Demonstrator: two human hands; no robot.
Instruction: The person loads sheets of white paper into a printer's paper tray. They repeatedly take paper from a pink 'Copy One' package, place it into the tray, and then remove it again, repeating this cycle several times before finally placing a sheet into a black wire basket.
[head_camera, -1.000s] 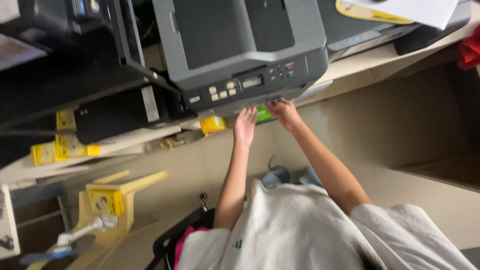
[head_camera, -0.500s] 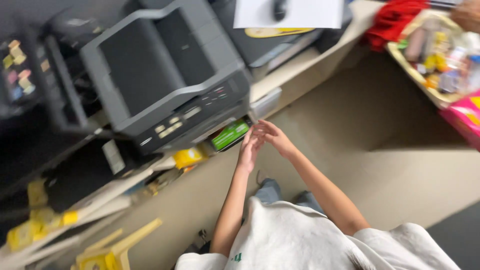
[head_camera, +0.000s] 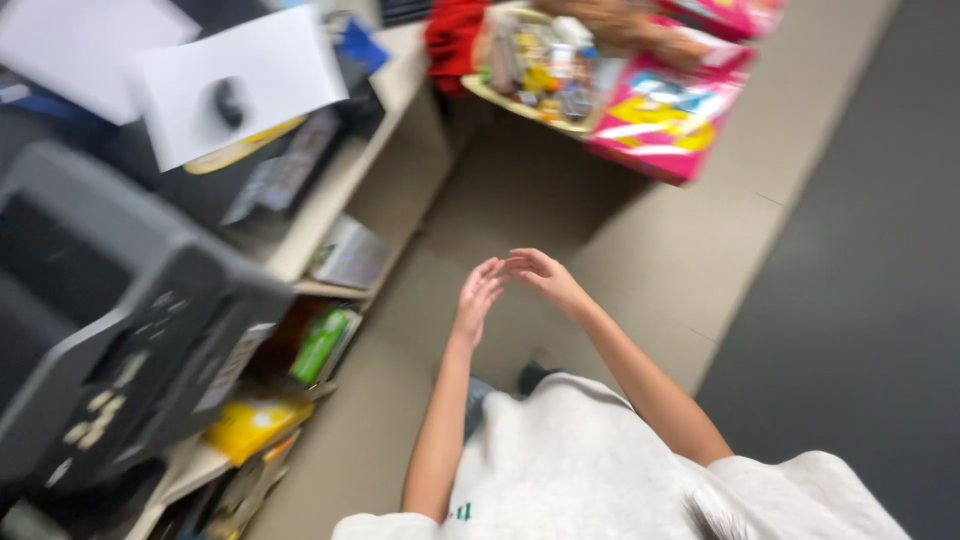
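My left hand (head_camera: 476, 296) and my right hand (head_camera: 540, 275) are held up in front of me with their fingertips touching, over the beige floor. Neither hand holds anything; the fingers are loosely spread. A grey printer (head_camera: 110, 330) sits on the desk to my left, well apart from both hands. The picture is blurred by motion.
A light desk edge (head_camera: 330, 200) runs along the left with white paper sheets (head_camera: 235, 85), a green pack (head_camera: 322, 343) and a yellow pack (head_camera: 252, 425) on a shelf below. A pink box (head_camera: 668, 115) and a red cloth (head_camera: 452, 38) lie ahead. Dark floor (head_camera: 860, 300) at right.
My hands have drawn back from under the printer's front and now meet in mid-air. The view has swung right, so the printer has slid to the left edge.
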